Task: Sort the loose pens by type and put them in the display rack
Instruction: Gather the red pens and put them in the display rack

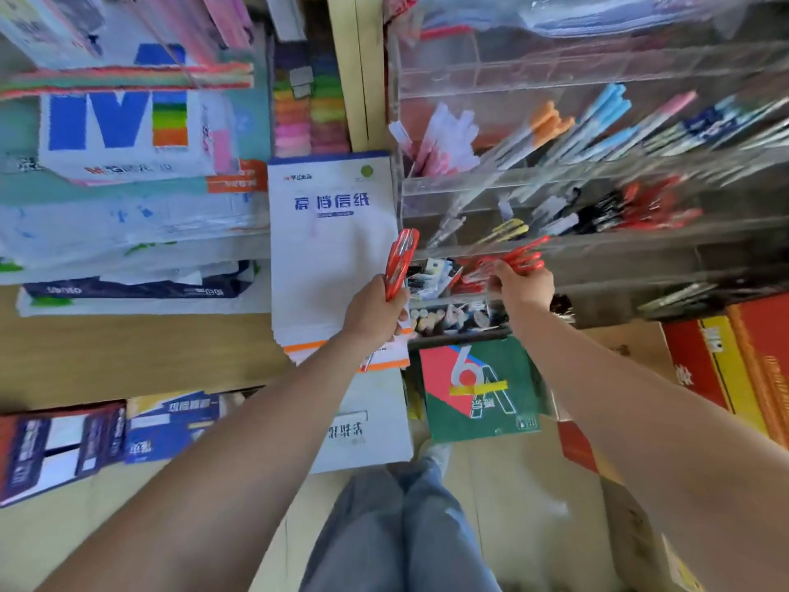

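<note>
My left hand grips a bundle of red pens that points up, just left of the clear display rack. My right hand holds a second bunch of red pens lying sideways against the front of a lower rack shelf. The rack's tiers hold orange, blue and pink pens on top, and black and red pens below. The frame is blurred, so single pens are hard to tell apart.
A white pad of letter paper stands left of the rack. Stacked paper packs fill the left shelves. A green and red box sits under the rack, and red and yellow cartons stand at right. My legs show below.
</note>
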Demonstrator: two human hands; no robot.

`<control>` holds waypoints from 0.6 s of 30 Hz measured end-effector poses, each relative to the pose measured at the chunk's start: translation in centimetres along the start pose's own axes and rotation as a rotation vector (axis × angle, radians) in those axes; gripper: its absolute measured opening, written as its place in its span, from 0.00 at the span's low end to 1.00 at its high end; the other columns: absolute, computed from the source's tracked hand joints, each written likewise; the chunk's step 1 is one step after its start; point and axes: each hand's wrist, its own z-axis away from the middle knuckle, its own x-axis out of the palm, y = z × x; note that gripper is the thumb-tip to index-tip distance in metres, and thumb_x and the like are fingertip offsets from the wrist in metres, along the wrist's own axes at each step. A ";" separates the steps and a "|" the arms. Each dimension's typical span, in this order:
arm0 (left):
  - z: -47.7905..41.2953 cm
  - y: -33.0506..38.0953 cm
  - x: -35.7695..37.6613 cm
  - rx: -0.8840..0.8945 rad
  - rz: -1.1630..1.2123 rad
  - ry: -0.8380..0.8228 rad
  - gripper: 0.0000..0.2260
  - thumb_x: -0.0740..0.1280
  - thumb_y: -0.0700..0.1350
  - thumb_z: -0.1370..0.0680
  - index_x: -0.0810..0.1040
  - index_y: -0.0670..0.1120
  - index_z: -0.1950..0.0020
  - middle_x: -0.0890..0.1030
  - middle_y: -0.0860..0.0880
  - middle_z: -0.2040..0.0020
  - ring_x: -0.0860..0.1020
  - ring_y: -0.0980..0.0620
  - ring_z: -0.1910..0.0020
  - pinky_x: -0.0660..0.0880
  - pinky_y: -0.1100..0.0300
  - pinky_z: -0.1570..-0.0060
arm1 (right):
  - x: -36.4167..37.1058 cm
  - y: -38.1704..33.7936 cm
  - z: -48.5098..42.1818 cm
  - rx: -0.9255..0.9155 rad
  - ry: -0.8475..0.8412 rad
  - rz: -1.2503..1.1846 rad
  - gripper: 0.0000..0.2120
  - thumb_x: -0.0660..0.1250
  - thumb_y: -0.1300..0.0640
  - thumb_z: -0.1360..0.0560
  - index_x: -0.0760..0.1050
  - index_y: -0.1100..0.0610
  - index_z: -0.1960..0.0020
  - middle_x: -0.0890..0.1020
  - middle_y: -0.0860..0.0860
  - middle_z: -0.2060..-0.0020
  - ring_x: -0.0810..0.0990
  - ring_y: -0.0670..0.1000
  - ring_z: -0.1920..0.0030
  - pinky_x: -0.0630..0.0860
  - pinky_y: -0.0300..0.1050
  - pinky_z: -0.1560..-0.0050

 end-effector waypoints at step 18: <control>-0.8 1.0 -1.0 0.042 -0.054 -0.089 0.06 0.59 0.47 0.18 0.69 0.45 0.44 0.78 0.47 0.62 0.75 0.50 0.71 0.74 0.60 0.71 | 0.5 0.8 -1.2 -0.029 -0.129 0.043 0.08 0.70 0.59 0.25 0.75 0.55 0.46 0.83 0.53 0.56 0.84 0.53 0.58 0.82 0.46 0.54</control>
